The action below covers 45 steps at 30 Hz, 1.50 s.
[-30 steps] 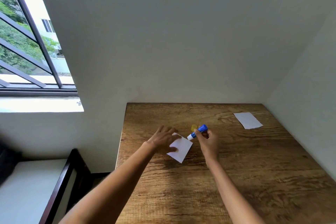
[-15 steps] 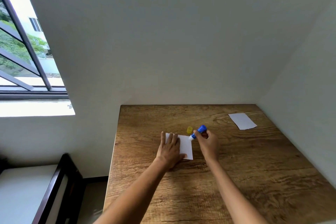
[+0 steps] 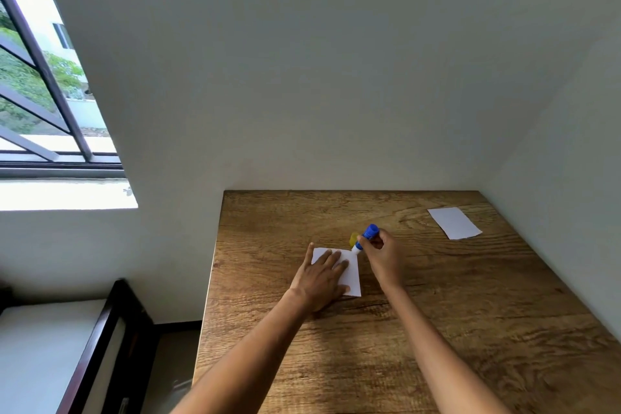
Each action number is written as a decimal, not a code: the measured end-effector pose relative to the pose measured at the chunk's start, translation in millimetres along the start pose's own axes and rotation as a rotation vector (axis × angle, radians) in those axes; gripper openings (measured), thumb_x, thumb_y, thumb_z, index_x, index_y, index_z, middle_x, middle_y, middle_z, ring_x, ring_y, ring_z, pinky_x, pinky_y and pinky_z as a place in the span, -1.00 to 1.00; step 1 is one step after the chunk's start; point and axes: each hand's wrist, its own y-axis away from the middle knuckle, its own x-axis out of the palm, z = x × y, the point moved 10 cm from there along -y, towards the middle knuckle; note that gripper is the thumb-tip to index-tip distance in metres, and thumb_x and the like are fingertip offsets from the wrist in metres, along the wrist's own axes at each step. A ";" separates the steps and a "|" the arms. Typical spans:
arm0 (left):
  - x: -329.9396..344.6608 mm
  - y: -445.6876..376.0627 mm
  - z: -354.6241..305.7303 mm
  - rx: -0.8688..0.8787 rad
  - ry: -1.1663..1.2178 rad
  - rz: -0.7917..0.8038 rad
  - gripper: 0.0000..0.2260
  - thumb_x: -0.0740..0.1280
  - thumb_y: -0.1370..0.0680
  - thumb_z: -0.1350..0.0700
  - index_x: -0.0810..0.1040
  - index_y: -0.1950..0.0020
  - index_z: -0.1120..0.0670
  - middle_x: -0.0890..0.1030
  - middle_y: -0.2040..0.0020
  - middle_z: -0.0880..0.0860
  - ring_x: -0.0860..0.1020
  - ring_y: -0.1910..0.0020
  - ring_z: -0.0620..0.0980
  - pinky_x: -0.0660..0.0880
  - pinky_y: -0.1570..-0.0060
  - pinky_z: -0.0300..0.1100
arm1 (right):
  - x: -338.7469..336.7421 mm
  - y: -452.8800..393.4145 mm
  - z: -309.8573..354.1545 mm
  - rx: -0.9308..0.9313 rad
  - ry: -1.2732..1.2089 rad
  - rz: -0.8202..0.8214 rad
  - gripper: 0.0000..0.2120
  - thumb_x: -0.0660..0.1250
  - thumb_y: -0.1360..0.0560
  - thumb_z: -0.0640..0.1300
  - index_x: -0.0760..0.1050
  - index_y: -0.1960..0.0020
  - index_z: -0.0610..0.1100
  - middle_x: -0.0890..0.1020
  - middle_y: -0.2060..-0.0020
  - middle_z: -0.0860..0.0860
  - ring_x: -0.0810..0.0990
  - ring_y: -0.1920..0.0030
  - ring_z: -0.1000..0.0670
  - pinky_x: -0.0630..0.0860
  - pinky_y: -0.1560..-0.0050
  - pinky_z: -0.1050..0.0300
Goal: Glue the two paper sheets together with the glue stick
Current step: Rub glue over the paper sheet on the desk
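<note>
Pale walls (image 3: 336, 60) met in a corner behind a wooden table (image 3: 470, 329); barred window (image 3: 40, 94) at far left with greenery and a building outside, bright sill below it. Dark-framed furniture with a light top (image 3: 50, 346) stood low at left, beside the table.

Both bare forearms reached in from the bottom edge. Left hand (image 3: 324, 276) lay flat on the near paper sheet (image 3: 351, 274), fingers straight and spread, palm down, pinning the sheet to the table at about mid-width. Right hand (image 3: 381, 254) was curled round the glue stick (image 3: 366, 235), gripping its blue barrel, which tilted up and away to the right; the stick's pale lower end touched the far right corner of that sheet. Small yellow cap (image 3: 354, 239) sat on the wood just beyond the sheet, right beside the stick's lower end and partly hidden by it.

Second paper sheet (image 3: 454, 222) lay flat by itself near the table's far right corner, well apart from both hands, one short edge angled toward the wall
</note>
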 end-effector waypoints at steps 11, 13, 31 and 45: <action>2.3 -3.5 5.3 -0.015 0.101 0.006 -0.46 0.05 -0.61 -0.14 0.03 -0.53 0.04 0.03 -0.57 0.06 -0.04 -0.55 0.02 -0.24 -0.43 0.27 | 7.7 0.3 2.7 -0.053 0.079 0.040 -0.83 0.43 -0.42 -0.09 0.57 0.10 -0.19 0.63 0.27 -0.05 0.56 0.27 0.02 0.40 0.29 0.22; 0.9 -3.9 5.7 -0.016 0.097 0.007 -0.44 0.05 -0.61 -0.14 0.03 -0.53 0.06 0.04 -0.57 0.06 -0.02 -0.55 0.02 -0.22 -0.43 0.27 | 8.9 1.6 2.4 -0.050 0.098 0.052 -0.83 0.43 -0.42 -0.07 0.57 0.10 -0.17 0.61 0.29 -0.03 0.55 0.29 0.04 0.38 0.33 0.25; -1.7 -0.9 5.2 -0.025 0.079 0.032 -0.42 0.08 -0.60 -0.14 0.02 -0.53 0.09 0.03 -0.57 0.08 -0.03 -0.55 0.03 -0.21 -0.43 0.28 | -22.4 70.4 -0.7 -0.017 0.082 0.034 -0.80 0.47 -0.36 -0.02 0.46 0.34 0.06 0.52 0.50 0.19 0.46 0.46 0.26 0.36 0.45 0.42; -17.8 2.5 -7.8 0.014 0.091 -0.091 -0.56 0.14 -0.60 -0.04 0.25 -0.45 0.05 0.26 -0.47 0.09 0.18 -0.49 0.03 -0.24 -0.44 0.30 | -63.6 58.7 -28.7 0.313 -0.544 -0.152 -0.91 0.37 -0.44 -0.21 0.47 0.11 -0.18 0.67 0.13 -0.22 0.58 0.25 0.02 0.50 0.28 0.16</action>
